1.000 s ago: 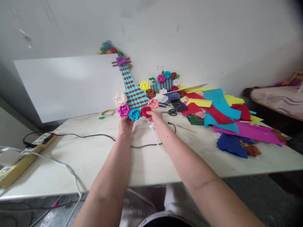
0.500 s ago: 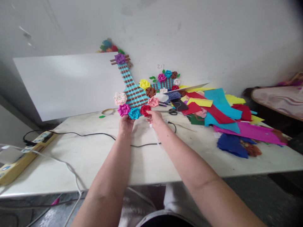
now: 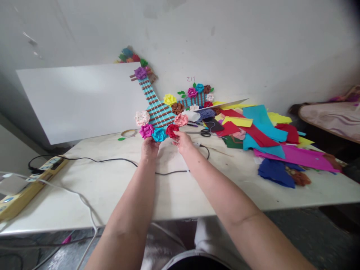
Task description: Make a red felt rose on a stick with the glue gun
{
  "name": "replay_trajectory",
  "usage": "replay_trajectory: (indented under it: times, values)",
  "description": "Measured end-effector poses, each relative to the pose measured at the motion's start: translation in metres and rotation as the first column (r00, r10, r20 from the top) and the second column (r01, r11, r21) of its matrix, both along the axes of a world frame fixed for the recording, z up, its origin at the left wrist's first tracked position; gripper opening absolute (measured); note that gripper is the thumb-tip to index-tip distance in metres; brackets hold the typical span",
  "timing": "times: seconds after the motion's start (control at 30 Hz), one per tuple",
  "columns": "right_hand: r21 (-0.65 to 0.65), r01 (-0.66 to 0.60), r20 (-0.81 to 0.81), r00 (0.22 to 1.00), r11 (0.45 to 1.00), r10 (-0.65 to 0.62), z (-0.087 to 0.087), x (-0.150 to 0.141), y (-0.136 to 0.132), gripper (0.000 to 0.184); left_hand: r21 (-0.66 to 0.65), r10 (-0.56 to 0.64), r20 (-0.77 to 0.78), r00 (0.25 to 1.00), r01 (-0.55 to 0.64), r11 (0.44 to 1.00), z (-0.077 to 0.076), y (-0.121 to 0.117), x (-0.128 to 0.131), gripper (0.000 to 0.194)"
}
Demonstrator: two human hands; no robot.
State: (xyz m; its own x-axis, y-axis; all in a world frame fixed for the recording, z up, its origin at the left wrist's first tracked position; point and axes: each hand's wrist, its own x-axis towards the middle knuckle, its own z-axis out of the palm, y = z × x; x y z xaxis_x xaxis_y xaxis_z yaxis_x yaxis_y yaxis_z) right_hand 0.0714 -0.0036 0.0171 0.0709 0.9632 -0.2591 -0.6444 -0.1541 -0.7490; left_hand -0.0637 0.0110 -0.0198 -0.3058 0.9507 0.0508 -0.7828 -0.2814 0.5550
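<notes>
Between my hands a blue-and-brown striped paper guitar is held up, its neck pointing away and to the left, with white strings along it. Paper flowers ring its body: a magenta flower, a turquoise flower, a red flower, a pink one, a brown one, a yellow one and a speckled white one. A purple flower tops the neck. My left hand grips the lower edge from below, fingers partly hidden behind the flowers. My right hand is closed at the red flower on the lower right edge.
A white board leans against the wall at left. Scissors and a pile of coloured crepe paper lie at right. A second flowered guitar rests behind. A power strip and black cable occupy the left side.
The guitar's neck has tipped slightly down and to the left, and its body has shifted a little left. Both hands keep their places on its lower edge.
</notes>
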Motion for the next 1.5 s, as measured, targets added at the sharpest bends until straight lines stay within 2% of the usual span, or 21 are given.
replay_trajectory:
  times: [0.73, 1.5]
  values:
    - [-0.034, 0.184, -0.035, 0.982, 0.982, -0.185, -0.001, -0.014, -0.005, 0.010, 0.004, 0.001, -0.052, 0.999, -0.001, 1.000, -0.006, 0.004, 0.004, 0.011]
    - [0.000, 0.156, -0.033, 0.987, 0.988, -0.156, -0.007, -0.011, 0.000, 0.008, 0.023, -0.024, -0.039, 0.999, 0.025, 0.999, -0.004, 0.001, 0.004, 0.010]
